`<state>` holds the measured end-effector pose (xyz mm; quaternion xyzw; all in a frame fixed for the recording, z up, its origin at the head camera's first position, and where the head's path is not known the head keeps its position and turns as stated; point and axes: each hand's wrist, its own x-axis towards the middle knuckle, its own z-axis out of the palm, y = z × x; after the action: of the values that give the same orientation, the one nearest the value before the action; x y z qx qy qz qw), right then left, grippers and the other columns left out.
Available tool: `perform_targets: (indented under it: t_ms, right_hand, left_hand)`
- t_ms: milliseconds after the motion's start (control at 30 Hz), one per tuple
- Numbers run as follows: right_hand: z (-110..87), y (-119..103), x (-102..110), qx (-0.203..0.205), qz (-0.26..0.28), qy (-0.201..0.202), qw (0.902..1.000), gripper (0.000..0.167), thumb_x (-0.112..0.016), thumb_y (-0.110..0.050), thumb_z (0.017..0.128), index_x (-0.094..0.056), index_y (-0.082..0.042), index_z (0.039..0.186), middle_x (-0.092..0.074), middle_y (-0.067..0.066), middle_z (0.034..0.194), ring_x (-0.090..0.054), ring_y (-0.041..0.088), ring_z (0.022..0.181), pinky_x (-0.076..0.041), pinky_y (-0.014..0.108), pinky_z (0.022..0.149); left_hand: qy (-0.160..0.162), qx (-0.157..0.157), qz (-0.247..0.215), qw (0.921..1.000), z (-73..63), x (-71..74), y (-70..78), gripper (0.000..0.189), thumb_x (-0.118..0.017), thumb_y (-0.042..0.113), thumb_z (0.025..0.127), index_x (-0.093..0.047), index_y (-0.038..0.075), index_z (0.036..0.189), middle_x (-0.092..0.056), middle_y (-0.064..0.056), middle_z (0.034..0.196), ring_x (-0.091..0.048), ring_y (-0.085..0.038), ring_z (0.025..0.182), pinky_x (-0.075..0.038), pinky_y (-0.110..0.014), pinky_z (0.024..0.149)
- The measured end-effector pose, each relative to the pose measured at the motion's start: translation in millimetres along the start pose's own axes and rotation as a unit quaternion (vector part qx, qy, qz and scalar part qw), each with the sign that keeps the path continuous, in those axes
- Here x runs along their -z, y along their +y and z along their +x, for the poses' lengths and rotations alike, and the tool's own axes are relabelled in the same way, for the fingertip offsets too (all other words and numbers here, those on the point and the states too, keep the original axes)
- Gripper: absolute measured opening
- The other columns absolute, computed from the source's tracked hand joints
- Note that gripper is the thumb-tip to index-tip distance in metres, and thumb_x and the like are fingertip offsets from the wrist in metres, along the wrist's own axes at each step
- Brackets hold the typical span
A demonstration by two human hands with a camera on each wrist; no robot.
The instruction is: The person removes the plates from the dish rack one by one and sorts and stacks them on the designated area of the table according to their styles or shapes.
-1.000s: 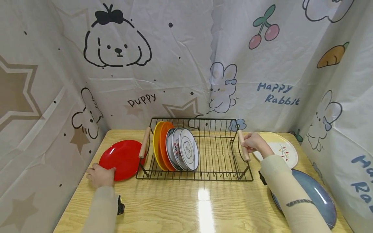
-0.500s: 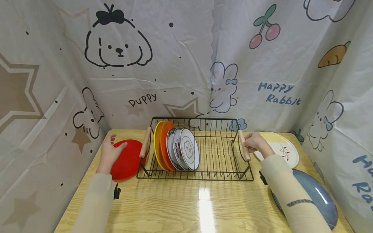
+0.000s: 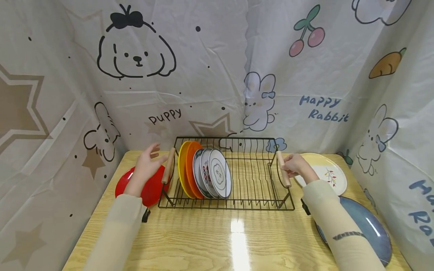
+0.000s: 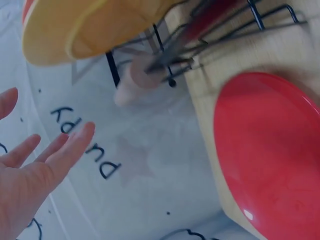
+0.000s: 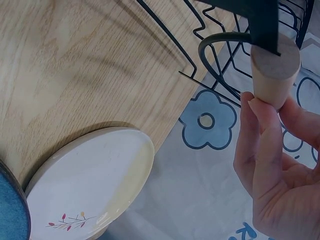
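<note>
My right hand (image 3: 295,165) pinches the right wooden handle (image 3: 286,180) of a black wire dish rack (image 3: 234,209); the right wrist view shows thumb and fingertips on the handle's end (image 5: 275,70). My left hand (image 3: 145,167), fingers spread and holding nothing, hovers over the red plate (image 3: 155,190) beside the left wooden handle (image 3: 168,166). The left wrist view shows these fingers apart from the blurred handle (image 4: 137,80). In the rack's left half stand a yellow plate (image 3: 182,171), an orange plate (image 3: 192,177) and several white patterned dishes (image 3: 218,173).
Right of the rack lies a cream and white plate (image 3: 322,169) with a sprig pattern. A large blue plate (image 3: 366,226) lies nearer, partly under my right sleeve. Printed white cloth (image 3: 210,75) surrounds the wooden table (image 3: 190,241) at back and sides.
My left hand has left the red plate's near left edge, risen, and moved right toward the rack's left handle. My right hand stays on the right handle; the rack and dishes look unmoved.
</note>
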<state>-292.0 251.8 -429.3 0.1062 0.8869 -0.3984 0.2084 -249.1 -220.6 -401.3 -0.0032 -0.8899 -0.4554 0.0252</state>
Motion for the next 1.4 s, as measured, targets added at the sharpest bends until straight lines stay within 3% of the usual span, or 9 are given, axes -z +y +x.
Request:
perform_targets:
  t_ms: [267,467,700,867,1167,1400]
  right_hand:
    - [-0.9,0,0,-0.001,0.0,0.002,1.0,0.035,-0.055,-0.006,0.089,-0.046,0.011,0.118,-0.056,0.019,0.095,-0.058,0.019,0.072,-0.055,0.03,0.061]
    - [-1.4,0,0,0.0,0.0,0.001,1.0,0.036,-0.054,-0.006,0.089,-0.045,0.012,0.119,-0.056,0.019,0.093,-0.058,0.018,0.07,-0.055,0.029,0.06]
    - [-1.5,0,1,0.002,0.0,0.001,1.0,0.036,-0.054,-0.006,0.089,-0.045,0.012,0.119,-0.057,0.018,0.092,-0.058,0.018,0.069,-0.054,0.028,0.059]
    - [-1.0,0,0,0.003,0.0,-0.001,1.0,0.037,-0.053,-0.006,0.089,-0.045,0.012,0.12,-0.057,0.018,0.093,-0.058,0.018,0.069,-0.054,0.029,0.06]
    - [-0.4,0,0,0.003,0.0,0.003,1.0,0.04,-0.054,-0.006,0.089,-0.044,0.013,0.122,-0.056,0.021,0.096,-0.057,0.019,0.07,-0.055,0.029,0.06]
    - [-0.2,0,0,0.004,-0.001,0.003,1.0,0.04,-0.054,-0.006,0.089,-0.043,0.013,0.123,-0.056,0.021,0.096,-0.058,0.018,0.07,-0.055,0.029,0.06]
  left_hand:
    - [-0.04,-0.016,-0.032,0.9986,1.4,-13.1,10.3,0.057,-0.059,0.018,0.089,-0.035,0.006,0.139,-0.044,-0.025,0.131,-0.049,-0.039,0.114,-0.046,-0.049,0.091]
    - [-0.073,-0.015,-0.026,0.9969,1.0,-20.7,15.1,0.057,-0.057,0.017,0.09,-0.034,0.005,0.14,-0.045,-0.026,0.13,-0.051,-0.039,0.113,-0.047,-0.047,0.09]
    - [-0.091,-0.007,-0.019,0.9957,5.2,-33.3,14.5,0.057,-0.055,0.01,0.088,-0.032,0.002,0.14,-0.045,-0.027,0.129,-0.053,-0.038,0.109,-0.055,-0.037,0.075]
    - [-0.086,0.001,-0.018,0.9962,6.5,-41.3,14.4,0.059,-0.054,0.005,0.085,-0.031,0.0,0.14,-0.045,-0.028,0.127,-0.056,-0.038,0.104,-0.056,-0.034,0.07]
    - [-0.069,0.005,0.025,0.9973,5.8,-47.8,18.1,0.06,-0.052,0.002,0.083,-0.03,-0.003,0.139,-0.05,-0.028,0.113,-0.059,-0.03,0.078,-0.057,-0.034,0.062]
    - [-0.051,-0.006,0.068,0.9964,4.7,-52.3,19.3,0.059,-0.051,0.0,0.082,-0.032,-0.004,0.137,-0.052,-0.025,0.107,-0.056,-0.031,0.081,-0.055,-0.032,0.062]
